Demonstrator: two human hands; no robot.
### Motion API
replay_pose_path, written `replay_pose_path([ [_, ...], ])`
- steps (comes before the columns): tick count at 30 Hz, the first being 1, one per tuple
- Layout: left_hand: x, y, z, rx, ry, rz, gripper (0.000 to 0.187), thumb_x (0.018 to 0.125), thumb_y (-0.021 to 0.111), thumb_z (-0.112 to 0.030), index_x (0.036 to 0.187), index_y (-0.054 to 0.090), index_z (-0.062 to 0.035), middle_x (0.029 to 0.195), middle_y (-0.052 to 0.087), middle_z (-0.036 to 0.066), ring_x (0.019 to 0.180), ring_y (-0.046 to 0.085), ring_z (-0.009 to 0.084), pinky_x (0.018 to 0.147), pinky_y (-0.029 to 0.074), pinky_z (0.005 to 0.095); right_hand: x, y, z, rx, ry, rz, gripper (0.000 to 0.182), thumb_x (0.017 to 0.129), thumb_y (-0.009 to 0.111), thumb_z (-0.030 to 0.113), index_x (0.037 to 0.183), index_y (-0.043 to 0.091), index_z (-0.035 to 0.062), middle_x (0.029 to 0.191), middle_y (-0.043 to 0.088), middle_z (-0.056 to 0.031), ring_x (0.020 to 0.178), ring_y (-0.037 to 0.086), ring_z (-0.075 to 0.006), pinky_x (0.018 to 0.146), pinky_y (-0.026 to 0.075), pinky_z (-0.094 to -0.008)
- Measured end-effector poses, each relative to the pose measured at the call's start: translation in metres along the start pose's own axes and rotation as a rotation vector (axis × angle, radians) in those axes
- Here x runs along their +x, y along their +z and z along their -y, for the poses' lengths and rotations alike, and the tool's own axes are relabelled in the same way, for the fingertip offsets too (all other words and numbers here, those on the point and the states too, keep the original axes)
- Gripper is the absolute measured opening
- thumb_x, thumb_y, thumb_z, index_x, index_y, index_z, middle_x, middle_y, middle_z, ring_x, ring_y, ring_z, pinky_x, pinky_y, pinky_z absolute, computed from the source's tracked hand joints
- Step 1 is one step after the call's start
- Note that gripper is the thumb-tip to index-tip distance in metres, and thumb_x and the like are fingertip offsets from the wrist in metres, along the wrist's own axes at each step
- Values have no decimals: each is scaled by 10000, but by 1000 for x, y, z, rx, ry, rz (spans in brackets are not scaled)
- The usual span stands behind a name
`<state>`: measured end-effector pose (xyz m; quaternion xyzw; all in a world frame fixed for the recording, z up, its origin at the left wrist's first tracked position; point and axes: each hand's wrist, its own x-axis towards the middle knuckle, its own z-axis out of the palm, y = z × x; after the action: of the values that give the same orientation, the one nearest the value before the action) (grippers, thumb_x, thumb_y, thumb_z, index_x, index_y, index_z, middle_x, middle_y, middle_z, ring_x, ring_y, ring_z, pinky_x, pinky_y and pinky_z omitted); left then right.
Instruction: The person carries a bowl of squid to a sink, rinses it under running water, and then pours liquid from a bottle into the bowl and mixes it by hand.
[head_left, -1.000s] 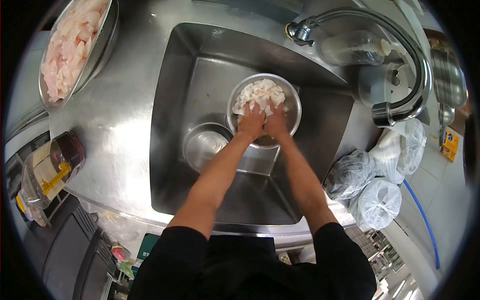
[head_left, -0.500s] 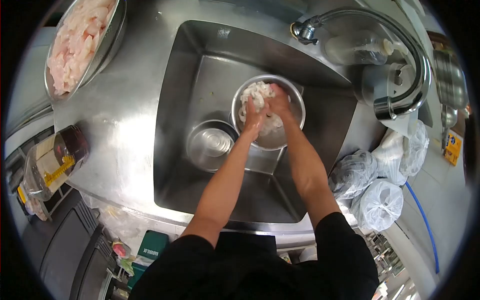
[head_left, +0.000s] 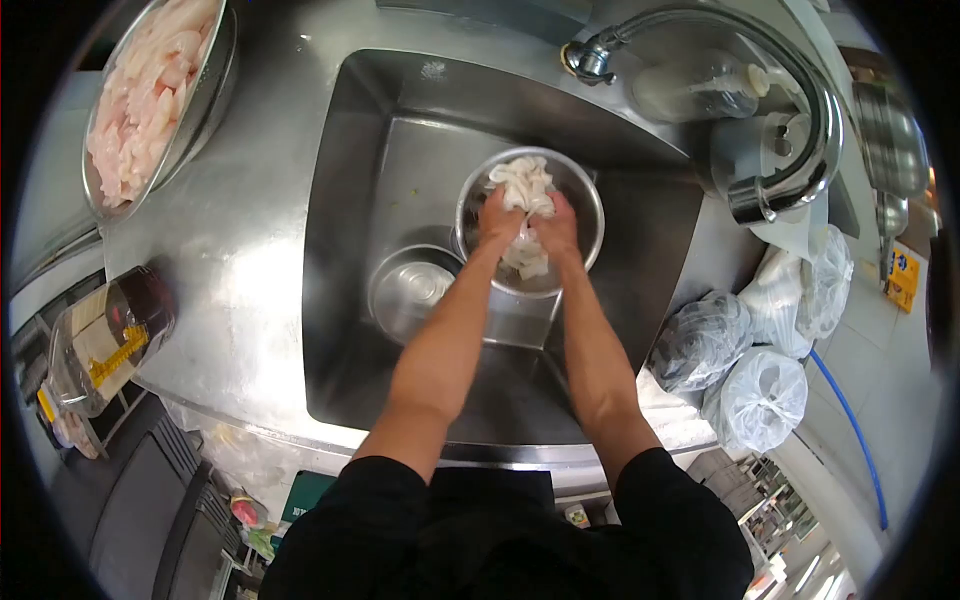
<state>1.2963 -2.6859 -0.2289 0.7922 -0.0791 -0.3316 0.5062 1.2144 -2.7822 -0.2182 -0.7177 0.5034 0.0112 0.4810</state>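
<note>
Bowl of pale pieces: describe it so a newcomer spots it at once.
Start with the big steel sink. Around its middle sits the round metal bowl. Unlike the shallow metal vessel beside it, it holds pale pieces, gripped by the left hand and right hand.

Hands (head_left: 528,222) gripping pale pieces (head_left: 524,186), metal bowl (head_left: 590,215)

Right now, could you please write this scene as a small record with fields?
Left hand: gripping soft white food pieces
Right hand: gripping the same pieces
Container: round silver metal bowl, around the pieces
Place: angular grey steel sink
Also in sink: round metal pan
Upper left: raw pale-pink meat strips, in a metal container
Upper right: curved chrome faucet
</note>
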Motion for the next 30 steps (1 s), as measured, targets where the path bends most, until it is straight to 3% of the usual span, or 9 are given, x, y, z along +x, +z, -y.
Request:
replay_pose_path([
  [4, -24, -41, -37, 96, 158, 421, 406, 721, 596, -75, 1126, 574, -57, 1163, 565, 233, 1104, 531, 387, 917, 427, 402, -28, -73, 44, 31, -57, 375, 560, 637, 692, 106, 1174, 556, 22, 1108, 610, -126, 1026, 586, -251, 874, 460, -327],
  [8, -36, -13, -6, 403, 167, 100, 589, 661, 663, -58, 1220, 481, -98, 1432, 226, 225, 1197, 379, 483, 969, 383, 466, -10, -37, 3, -74, -105, 174, 545, 638, 693, 128, 1155, 563, 14, 1113, 618, -146, 1039, 588, -280, 895, 452, -346],
  [13, -19, 0, -9, 192, -111, 45, 567, 673, 686, -54, 1189, 454, -81, 1310, 388, 253, 1158, 440, 436, 937, 401, 449, 1, 0, 18, -169, 35, -25, 573, 665, 684, 64, 1214, 535, -4, 1095, 624, -117, 1034, 576, -209, 905, 437, -293],
  [17, -40, -29, -24, 144, 94, 420, 593, 702, 656, -27, 1249, 435, -88, 1336, 392, 245, 1192, 423, 422, 933, 402, 450, -25, -63, 23, 92, -53, 474, 703, 646, 691, 110, 1304, 461, 22, 1139, 609, -131, 1053, 573, -217, 919, 431, -314],
  [20, -47, -2, -6, 388, 334, -70, 551, 751, 656, -113, 1254, 442, -52, 1322, 432, 220, 1210, 431, 380, 918, 403, 442, -26, -52, 13, 202, 39, 195, 677, 678, 664, 109, 1314, 447, 31, 1257, 542, -133, 1149, 522, -227, 928, 428, -332],
  [22, -33, 30, 25, -505, -249, -30, 540, 859, 548, -233, 1324, 377, -19, 1424, 306, 197, 1323, 296, 317, 1042, 328, 400, -20, 6, -6, 137, 91, 25, 653, 683, 657, 105, 1298, 454, 29, 1224, 561, -138, 1130, 532, -230, 913, 436, -331],
  [25, -23, 11, -25, -781, -506, 73, 548, 900, 478, -378, 1271, 435, 23, 1320, 454, 204, 1248, 423, 292, 1013, 341, 367, -13, 3, 14, 56, 197, -110, 563, 692, 643, 99, 1230, 497, 18, 1108, 609, -137, 1001, 591, -215, 836, 466, -313],
  [29, -20, -25, -30, 639, 36, 283, 573, 906, 461, -428, 1227, 486, 47, 1224, 500, 268, 1140, 498, 386, 975, 381, 410, -36, -69, 68, 305, 136, 335, 575, 709, 634, 96, 1263, 500, 20, 1095, 612, -118, 907, 626, -197, 746, 494, -304],
  [30, -24, -31, -42, 530, 59, 88, 619, 894, 476, -485, 1288, 441, -8, 1253, 491, 271, 1176, 471, 392, 971, 402, 401, -37, -80, 78, 338, 178, 285, 598, 711, 636, 98, 1285, 487, 25, 1105, 609, -121, 926, 621, -203, 741, 496, -304],
])
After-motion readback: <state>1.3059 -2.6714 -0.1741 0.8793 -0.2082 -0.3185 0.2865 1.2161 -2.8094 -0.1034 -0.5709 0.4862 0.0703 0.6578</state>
